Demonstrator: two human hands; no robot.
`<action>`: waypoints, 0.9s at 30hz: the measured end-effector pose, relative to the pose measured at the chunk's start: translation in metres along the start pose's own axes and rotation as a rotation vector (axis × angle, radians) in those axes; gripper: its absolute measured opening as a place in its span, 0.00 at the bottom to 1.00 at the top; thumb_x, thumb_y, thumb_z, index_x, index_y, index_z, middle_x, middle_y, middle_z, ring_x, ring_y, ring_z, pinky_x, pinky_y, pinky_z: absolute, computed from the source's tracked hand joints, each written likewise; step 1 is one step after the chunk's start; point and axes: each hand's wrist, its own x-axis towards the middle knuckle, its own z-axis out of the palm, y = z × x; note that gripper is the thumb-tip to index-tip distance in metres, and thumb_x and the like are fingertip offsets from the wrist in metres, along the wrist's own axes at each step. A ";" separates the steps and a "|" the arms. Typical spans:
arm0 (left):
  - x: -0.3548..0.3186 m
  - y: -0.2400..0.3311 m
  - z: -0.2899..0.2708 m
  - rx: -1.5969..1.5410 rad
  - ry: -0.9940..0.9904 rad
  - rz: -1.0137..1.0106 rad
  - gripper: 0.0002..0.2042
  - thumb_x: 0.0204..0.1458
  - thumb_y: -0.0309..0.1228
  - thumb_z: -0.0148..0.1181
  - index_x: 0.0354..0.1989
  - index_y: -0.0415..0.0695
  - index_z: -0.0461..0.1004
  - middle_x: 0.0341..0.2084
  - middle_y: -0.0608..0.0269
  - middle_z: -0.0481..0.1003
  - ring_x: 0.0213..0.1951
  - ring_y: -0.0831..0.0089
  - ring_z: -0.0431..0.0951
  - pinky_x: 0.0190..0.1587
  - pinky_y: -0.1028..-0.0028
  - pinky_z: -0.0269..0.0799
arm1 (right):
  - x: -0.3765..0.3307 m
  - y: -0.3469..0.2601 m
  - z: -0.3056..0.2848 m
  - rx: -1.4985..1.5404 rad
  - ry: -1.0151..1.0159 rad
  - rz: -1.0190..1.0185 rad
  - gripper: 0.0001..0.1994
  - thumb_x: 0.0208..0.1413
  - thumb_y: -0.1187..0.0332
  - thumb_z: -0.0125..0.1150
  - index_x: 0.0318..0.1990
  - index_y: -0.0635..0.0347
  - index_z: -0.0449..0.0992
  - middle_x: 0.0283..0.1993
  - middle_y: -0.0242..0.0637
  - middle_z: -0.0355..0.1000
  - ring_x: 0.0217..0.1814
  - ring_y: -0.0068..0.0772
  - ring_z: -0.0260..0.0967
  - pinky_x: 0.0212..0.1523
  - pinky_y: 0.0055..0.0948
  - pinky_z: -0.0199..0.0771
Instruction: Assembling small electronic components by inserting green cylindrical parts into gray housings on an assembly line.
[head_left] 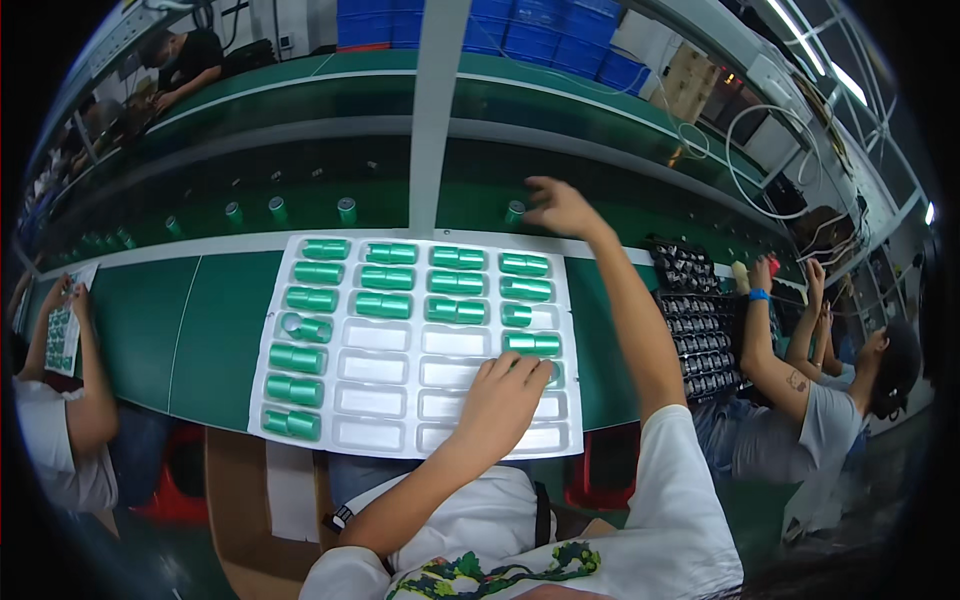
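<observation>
Left hand point(505, 400) rests fingers-down on the white tray point(300, 250), pinning a green cylinder point(553, 372) into its pocket. Right hand point(560, 205), reaching beyond the tray, touches another cylinder point(514, 212) upright on the belt point(300, 205); actual grip cannot be told.

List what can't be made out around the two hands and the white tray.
- Head view: the left hand covers a green cylinder in the white tray; whether the fingers grip it is hidden.
- Head view: the right hand reaches a green cylinder on the conveyor; contact is too small and blurred to tell.
- Head view: the tray's near edge is partly hidden by the left forearm.
</observation>
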 end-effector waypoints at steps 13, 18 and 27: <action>0.006 0.009 0.006 0.012 0.041 -0.074 0.17 0.54 0.34 0.64 0.52 0.44 0.74 0.43 0.62 0.76 0.50 0.60 0.69 0.52 0.60 0.63 | 0.061 0.041 0.047 -0.122 0.312 0.064 0.26 0.49 0.59 0.73 0.52 0.68 0.77 0.49 0.51 0.78 0.53 0.48 0.77 0.58 0.40 0.74; 0.008 0.006 0.003 -0.146 0.115 -0.066 0.16 0.54 0.32 0.64 0.50 0.43 0.74 0.39 0.58 0.78 0.51 0.60 0.70 0.52 0.61 0.60 | 0.049 0.007 0.046 0.918 0.437 0.063 0.23 0.53 0.70 0.71 0.53 0.73 0.74 0.46 0.47 0.79 0.46 0.39 0.80 0.50 0.27 0.78; 0.002 -0.008 -0.059 -1.542 0.204 -0.499 0.20 0.64 0.25 0.52 0.64 0.37 0.65 0.51 0.60 0.71 0.50 0.71 0.78 0.53 0.71 0.74 | -0.080 -0.065 0.016 2.212 -0.195 0.099 0.18 0.68 0.73 0.46 0.63 0.71 0.62 0.56 0.51 0.66 0.55 0.40 0.68 0.53 0.30 0.78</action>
